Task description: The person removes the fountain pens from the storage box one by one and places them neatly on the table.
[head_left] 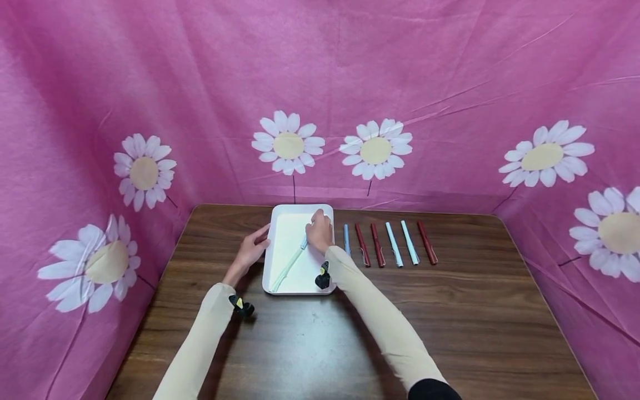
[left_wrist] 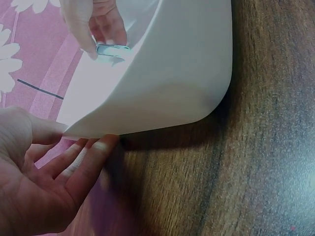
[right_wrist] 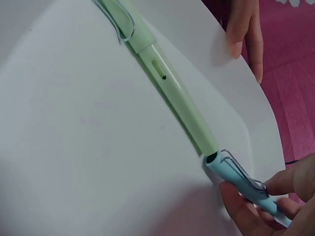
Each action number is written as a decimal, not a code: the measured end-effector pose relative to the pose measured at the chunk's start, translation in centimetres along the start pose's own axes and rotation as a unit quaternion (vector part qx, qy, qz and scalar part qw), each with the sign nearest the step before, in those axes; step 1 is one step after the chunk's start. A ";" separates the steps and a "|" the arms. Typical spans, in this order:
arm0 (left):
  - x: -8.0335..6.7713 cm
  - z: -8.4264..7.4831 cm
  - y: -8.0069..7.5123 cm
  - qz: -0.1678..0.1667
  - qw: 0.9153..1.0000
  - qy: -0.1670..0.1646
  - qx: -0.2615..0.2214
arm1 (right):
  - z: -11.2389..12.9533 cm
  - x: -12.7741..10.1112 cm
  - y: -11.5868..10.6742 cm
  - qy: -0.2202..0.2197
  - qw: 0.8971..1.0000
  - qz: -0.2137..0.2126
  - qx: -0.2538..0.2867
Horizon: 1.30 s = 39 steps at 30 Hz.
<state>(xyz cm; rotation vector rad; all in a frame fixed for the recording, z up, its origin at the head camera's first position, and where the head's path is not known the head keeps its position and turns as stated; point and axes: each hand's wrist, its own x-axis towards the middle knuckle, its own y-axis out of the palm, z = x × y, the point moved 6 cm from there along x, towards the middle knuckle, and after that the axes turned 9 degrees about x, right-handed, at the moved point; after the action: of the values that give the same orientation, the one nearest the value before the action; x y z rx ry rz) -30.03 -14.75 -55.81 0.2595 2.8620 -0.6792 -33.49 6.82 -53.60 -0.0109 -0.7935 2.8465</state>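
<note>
A white tray (head_left: 280, 211) stands on the wooden table. Inside it lies a light green pen (right_wrist: 182, 103), slanted, with a wire clip on its cap. My right hand (head_left: 320, 230) is over the tray's far right part and pinches a light blue pen (right_wrist: 234, 174) between thumb and fingers. One end of that pen is right at the end of the green one, roughly in line with it. On the tray's left side, my left hand (head_left: 251, 249) holds the rim, its thumb (left_wrist: 47, 132) at the edge and its fingers against the outer wall.
Right of the tray lies a row of pens: a blue pen (head_left: 346, 239), two dark red pens, two light blue pens and another dark red pen (head_left: 427, 243) at the far right. Pink cloth (head_left: 330, 66) with daisies surrounds the table (head_left: 480, 311).
</note>
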 end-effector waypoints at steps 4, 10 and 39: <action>-0.1 -0.1 0.0 -0.002 1.000 -0.001 -0.003 | 0.4 0.0 -0.1 0.012 1.000 0.004 0.023; 0.0 -0.1 0.0 -0.007 1.000 0.007 0.008 | 0.7 0.0 -0.2 0.017 0.999 0.003 0.033; -0.1 0.0 0.2 0.004 1.000 -0.010 -0.011 | 2.4 -0.2 -3.9 -0.179 0.977 -0.034 -0.108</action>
<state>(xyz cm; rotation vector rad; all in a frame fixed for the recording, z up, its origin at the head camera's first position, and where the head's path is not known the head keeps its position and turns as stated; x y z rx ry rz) -29.91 -14.61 -55.84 0.2596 2.8468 -0.6458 -32.72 8.83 -49.49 0.5024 -1.1461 2.7168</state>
